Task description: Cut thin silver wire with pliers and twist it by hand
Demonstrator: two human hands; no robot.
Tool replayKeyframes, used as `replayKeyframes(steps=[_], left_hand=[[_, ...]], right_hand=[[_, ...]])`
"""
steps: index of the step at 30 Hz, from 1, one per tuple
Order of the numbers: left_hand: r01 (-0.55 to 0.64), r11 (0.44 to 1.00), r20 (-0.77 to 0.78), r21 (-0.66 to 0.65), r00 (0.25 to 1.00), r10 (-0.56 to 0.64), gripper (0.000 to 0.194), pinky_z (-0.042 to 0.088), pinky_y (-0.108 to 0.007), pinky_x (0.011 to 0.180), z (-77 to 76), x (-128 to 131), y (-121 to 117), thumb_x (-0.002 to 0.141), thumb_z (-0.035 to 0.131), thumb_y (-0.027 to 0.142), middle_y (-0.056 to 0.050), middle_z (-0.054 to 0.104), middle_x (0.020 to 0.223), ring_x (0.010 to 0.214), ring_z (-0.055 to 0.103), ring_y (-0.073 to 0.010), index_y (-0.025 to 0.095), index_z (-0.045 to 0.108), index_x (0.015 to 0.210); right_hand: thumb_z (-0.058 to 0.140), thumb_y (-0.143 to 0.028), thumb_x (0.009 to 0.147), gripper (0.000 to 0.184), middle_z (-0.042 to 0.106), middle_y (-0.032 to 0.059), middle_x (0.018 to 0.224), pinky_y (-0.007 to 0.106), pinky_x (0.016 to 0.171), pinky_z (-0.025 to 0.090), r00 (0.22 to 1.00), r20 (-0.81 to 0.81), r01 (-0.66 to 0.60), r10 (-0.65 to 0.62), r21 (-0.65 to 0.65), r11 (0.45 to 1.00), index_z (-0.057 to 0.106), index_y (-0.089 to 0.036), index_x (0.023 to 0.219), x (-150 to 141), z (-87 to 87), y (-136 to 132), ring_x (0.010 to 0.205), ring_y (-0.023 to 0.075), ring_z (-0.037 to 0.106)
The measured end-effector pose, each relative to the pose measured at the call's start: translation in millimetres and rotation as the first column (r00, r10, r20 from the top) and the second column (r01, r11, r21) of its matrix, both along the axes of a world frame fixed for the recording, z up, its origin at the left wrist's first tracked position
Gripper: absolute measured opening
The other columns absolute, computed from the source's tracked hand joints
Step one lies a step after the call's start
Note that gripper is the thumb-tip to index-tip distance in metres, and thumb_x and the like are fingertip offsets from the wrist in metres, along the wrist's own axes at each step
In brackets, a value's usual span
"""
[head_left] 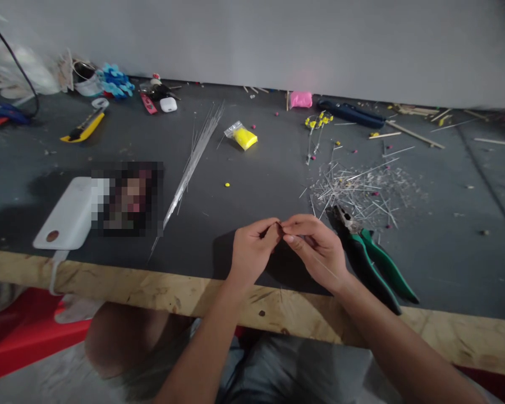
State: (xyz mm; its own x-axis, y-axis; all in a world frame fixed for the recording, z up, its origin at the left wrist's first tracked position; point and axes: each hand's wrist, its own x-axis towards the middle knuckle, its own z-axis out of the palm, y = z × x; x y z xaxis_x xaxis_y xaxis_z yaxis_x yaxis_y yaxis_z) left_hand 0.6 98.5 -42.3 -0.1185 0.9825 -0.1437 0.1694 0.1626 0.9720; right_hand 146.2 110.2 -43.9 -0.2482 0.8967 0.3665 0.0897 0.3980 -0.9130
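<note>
Fingertip to fingertip, my left hand [256, 244] and my right hand [315, 244] meet just above the near part of the dark tabletop. Both are closed in a pinch. A thin wire [326, 267] runs from my right fingers back across the wrist. Whatever sits between the left fingertips is too small and covered to make out. Green-and-black pliers [372, 258] lie right of my right hand, jaws pointing away. Beyond them is a heap of short cut wires [353, 191]. A long bundle of straight wires [193, 163] lies to the left, and a yellow bead-like piece [227, 184] lies ahead.
A yellow clay packet [244, 137], a pink packet [301, 100] and a dark blue tool [351, 114] lie farther back. On the left are a white power bank [69, 213], a blurred-out phone-like object [134, 199] and a yellow cutter [86, 126]. The wooden table edge [151, 280] runs in front.
</note>
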Motion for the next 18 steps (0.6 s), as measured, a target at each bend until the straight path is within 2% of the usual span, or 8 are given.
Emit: replayKeyframes(steps=[18], left_hand=[[-0.095,0.995,0.045,-0.024,0.994,0.096,0.018,0.031,-0.018,0.042,2.1,3.4,2.6,0.077,0.055,0.025,0.006,0.045,0.049,0.045,0.039,-0.0066,0.018,0.068,0.067]], right_hand=[[0.065,-0.015,0.086,0.015,0.069,0.0021,0.098,0.034,0.083,0.055,0.999,0.034,-0.015,0.014,0.027,1.0,0.067,-0.029,0.093,-1.7,0.1,-0.8,0.093,0.0159,0.066]])
